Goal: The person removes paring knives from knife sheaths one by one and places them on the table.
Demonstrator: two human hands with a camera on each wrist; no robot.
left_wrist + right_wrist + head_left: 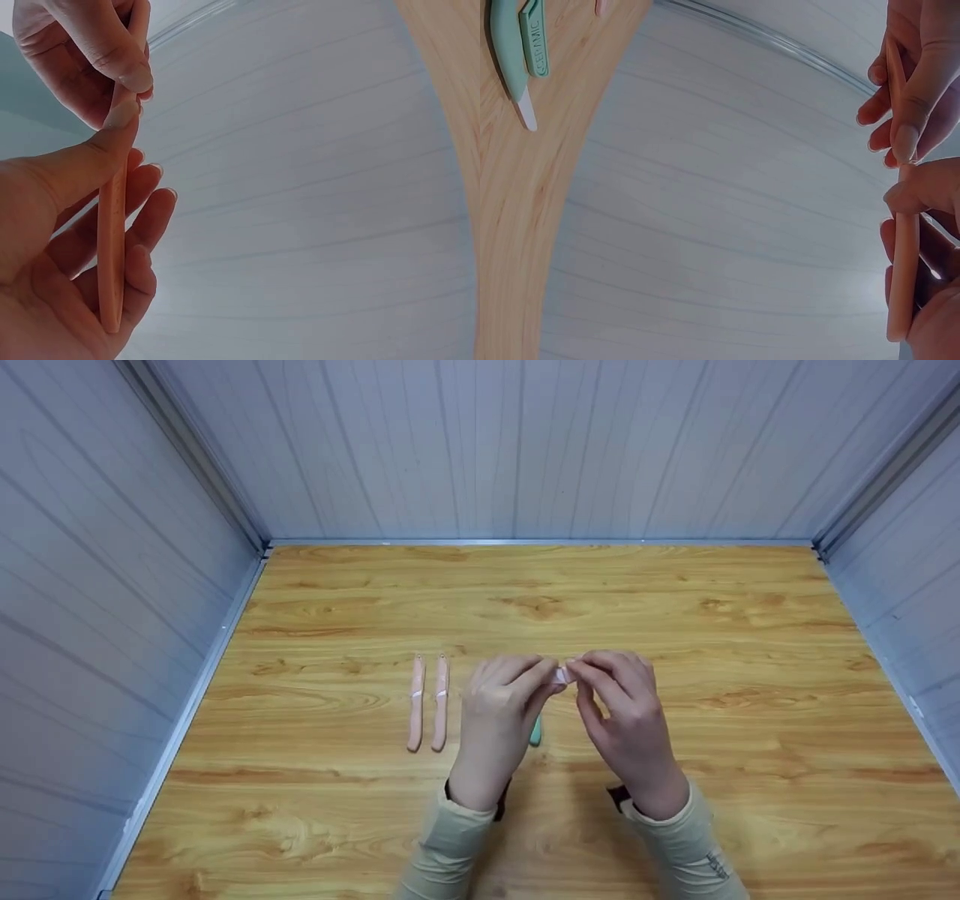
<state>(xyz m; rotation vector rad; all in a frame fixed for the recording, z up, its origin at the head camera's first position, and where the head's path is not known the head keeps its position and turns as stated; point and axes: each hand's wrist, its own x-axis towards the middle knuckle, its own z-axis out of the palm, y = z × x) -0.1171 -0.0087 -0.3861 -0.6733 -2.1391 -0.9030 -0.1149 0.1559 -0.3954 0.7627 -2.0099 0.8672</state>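
Both hands hold one pink ceramic knife above the table. My left hand (499,701) grips one part of it, thumb pressed on top; in the left wrist view that part of the pink knife (111,247) bears small raised marks and runs down across the palm. Close beside it, my right hand (626,709) pinches the other part, seen in the right wrist view as a smooth pink length (904,262). The thumbs nearly meet at the middle, where fingers hide the join. From above, only a pale bit (562,676) shows between the fingertips.
Two pink knives (416,705) (441,705) lie side by side on the wooden table (315,810), left of the hands. Below the hands lies a green knife (508,52) with a white blade, next to a green sheath (535,37) marked CERAMIC. Pale panels (480,450) wall the table.
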